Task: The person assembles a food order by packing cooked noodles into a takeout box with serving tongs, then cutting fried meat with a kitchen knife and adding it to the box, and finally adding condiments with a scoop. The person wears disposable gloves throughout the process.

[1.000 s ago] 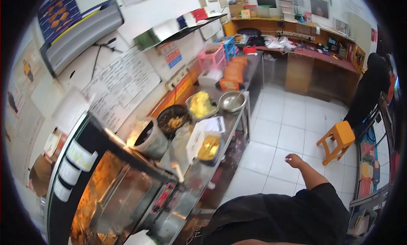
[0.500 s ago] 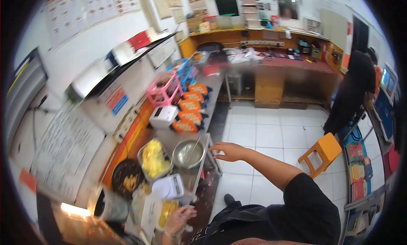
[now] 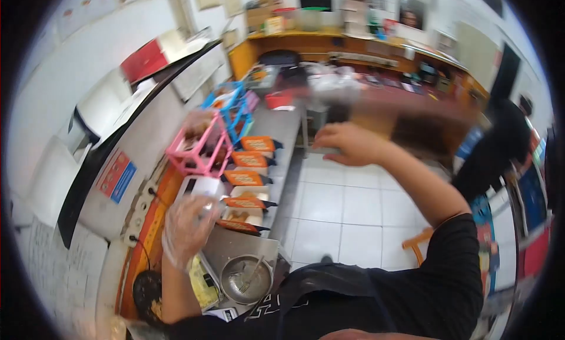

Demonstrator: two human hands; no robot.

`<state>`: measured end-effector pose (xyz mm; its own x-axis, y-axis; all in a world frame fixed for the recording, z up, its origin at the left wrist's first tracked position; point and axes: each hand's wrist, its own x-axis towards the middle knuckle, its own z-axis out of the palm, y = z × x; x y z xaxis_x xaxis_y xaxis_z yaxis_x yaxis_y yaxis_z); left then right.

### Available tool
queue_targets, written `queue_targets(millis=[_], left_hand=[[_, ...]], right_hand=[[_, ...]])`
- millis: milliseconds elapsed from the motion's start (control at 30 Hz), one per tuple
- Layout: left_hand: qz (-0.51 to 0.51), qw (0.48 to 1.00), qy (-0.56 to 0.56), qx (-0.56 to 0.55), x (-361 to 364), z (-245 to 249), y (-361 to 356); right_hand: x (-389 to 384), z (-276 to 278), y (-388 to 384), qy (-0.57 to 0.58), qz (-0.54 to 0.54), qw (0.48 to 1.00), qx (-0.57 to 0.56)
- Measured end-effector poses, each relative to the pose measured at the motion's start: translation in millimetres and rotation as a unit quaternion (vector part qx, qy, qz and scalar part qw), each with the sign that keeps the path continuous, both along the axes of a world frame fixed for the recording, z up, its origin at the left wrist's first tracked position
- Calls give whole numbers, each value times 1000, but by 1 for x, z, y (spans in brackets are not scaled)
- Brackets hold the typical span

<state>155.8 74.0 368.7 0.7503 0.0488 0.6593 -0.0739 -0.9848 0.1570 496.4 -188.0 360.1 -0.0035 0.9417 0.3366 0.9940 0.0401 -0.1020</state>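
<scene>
My left hand [image 3: 191, 225], in a clear plastic glove, hovers over the table by the white box-shaped device [image 3: 203, 188] and the nearest orange-and-black food boxes [image 3: 242, 215]. Its fingers are curled together; what they hold, if anything, is blurred and hidden by the glove. Bare and loosely bent, my right hand [image 3: 347, 143] hangs in the air over the aisle with nothing in it. Several such boxes stand in a row, the near ones open with brownish food inside. Below my left hand are a metal bowl [image 3: 238, 290] with a utensil in it and a container of yellow shreds [image 3: 203, 288].
A pink basket [image 3: 200, 146] and a blue basket [image 3: 232, 107] stand behind the device. A dark pan [image 3: 146, 296] sits at lower left. A co-worker in black [image 3: 497, 148] stands at right, near an orange stool [image 3: 416, 246]. A red-topped counter [image 3: 424, 107] spans the back.
My left hand has moved forward from beside the yellow food to the boxes. My right hand has risen and moved forward over the aisle. The view has shifted closer to the row of boxes.
</scene>
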Motion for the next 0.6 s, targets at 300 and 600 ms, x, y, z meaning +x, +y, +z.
queue_targets(millis=[300,600], left_hand=[[160,975,-54,143,165,71,48],[358,905,58,221,234,95,92]], right_hand=[[129,144,328,-19,232,942,242],[153,154,552,-79,184,964,176]])
